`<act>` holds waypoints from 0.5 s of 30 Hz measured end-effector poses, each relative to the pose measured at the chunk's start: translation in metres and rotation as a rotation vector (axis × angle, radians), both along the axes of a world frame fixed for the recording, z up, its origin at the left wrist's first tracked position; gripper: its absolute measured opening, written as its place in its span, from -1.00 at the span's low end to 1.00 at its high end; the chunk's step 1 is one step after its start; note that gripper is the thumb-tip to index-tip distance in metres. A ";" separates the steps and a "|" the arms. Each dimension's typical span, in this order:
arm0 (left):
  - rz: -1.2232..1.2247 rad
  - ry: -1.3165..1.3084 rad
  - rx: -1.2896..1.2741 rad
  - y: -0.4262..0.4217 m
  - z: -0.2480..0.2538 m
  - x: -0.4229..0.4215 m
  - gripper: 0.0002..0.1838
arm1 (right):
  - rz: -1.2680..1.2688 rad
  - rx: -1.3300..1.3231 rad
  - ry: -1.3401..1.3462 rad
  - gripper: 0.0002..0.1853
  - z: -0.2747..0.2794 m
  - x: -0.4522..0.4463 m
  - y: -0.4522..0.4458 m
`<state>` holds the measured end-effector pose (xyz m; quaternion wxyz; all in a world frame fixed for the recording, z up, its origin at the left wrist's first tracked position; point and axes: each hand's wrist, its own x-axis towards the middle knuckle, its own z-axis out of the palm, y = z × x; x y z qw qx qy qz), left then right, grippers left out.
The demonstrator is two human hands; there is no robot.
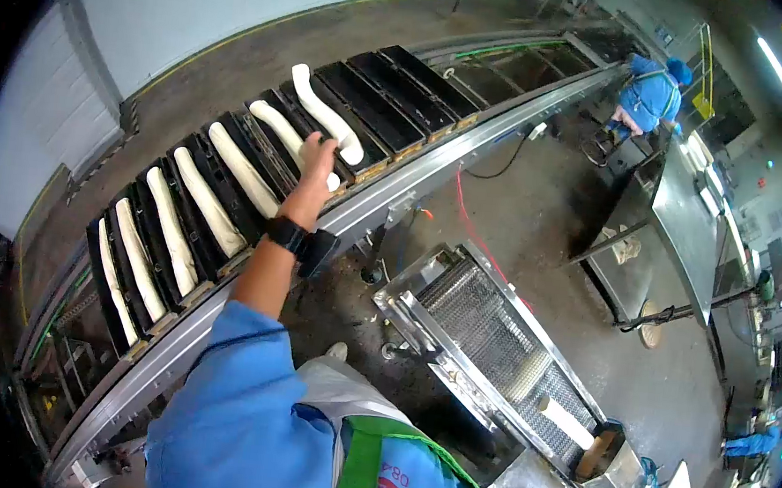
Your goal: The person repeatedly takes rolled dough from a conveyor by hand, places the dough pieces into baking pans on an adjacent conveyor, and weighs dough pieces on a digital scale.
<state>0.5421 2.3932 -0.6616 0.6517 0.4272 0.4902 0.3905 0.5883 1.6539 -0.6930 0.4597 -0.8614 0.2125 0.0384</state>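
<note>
My left hand (317, 163), with a dark band on its wrist, reaches over the row of black trays (371, 104). Its fingers are stretched out across a long white dough strip (276, 123), covering part of it; one end shows past the hand. Just beyond it, a curved dough strip (323, 115) lies partly over the tray edges. Nearer me, several more dough strips, such as one dough strip (207, 198), rest lengthwise in their own trays. My right hand is out of view.
The trays sit on a metal-railed conveyor (378, 186). To the right stands a mesh-belt machine (487, 319) carrying a white roll (567, 423). A steel table (685, 225) is farther right. A co-worker in blue (650, 95) bends near the conveyor's far end. A red hose (469, 219) crosses the floor.
</note>
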 end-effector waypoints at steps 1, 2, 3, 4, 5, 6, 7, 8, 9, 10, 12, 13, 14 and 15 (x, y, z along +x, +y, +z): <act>0.056 0.161 0.157 0.016 -0.024 -0.013 -0.45 | -0.005 0.093 -0.023 -0.45 0.008 0.009 0.010; 0.061 0.171 0.153 0.017 -0.030 -0.028 -0.45 | -0.002 0.174 -0.038 -0.45 0.018 0.016 0.023; -0.042 0.177 0.227 0.016 -0.036 -0.044 -0.47 | 0.010 0.250 -0.051 -0.46 0.028 0.022 0.036; -0.147 0.178 0.302 0.012 -0.041 -0.059 -0.48 | 0.033 0.326 -0.069 -0.46 0.037 0.029 0.050; -0.252 0.176 0.376 0.008 -0.044 -0.072 -0.48 | 0.063 0.408 -0.086 -0.46 0.047 0.036 0.064; -0.356 0.175 0.450 0.007 -0.046 -0.082 -0.46 | 0.100 0.496 -0.099 -0.46 0.057 0.044 0.080; -0.461 0.174 0.522 0.008 -0.046 -0.089 -0.44 | 0.156 0.571 -0.106 -0.47 0.067 0.051 0.099; -0.328 0.104 0.269 0.008 -0.040 -0.078 -0.49 | 0.234 0.612 -0.114 -0.47 0.079 0.058 0.126; -0.150 0.009 0.032 0.007 -0.034 -0.067 -0.47 | 0.331 0.630 -0.111 -0.47 0.093 0.061 0.155; -0.093 -0.044 -0.130 0.012 -0.038 -0.077 -0.51 | 0.469 0.625 -0.116 -0.53 0.110 0.064 0.203; -0.211 -0.248 -0.004 0.012 -0.066 -0.102 -0.67 | 0.700 0.664 -0.118 -0.56 0.137 0.073 0.295; -0.199 -0.260 -0.007 0.014 -0.069 -0.106 -0.67 | 0.849 0.743 -0.158 -0.54 0.132 0.096 0.330; -0.332 -0.091 0.121 0.016 -0.072 -0.109 -0.73 | 0.958 0.667 -0.182 -0.47 0.135 0.111 0.373; -0.530 0.190 0.335 0.031 -0.092 -0.114 -0.79 | 1.100 0.608 -0.229 -0.46 0.138 0.122 0.424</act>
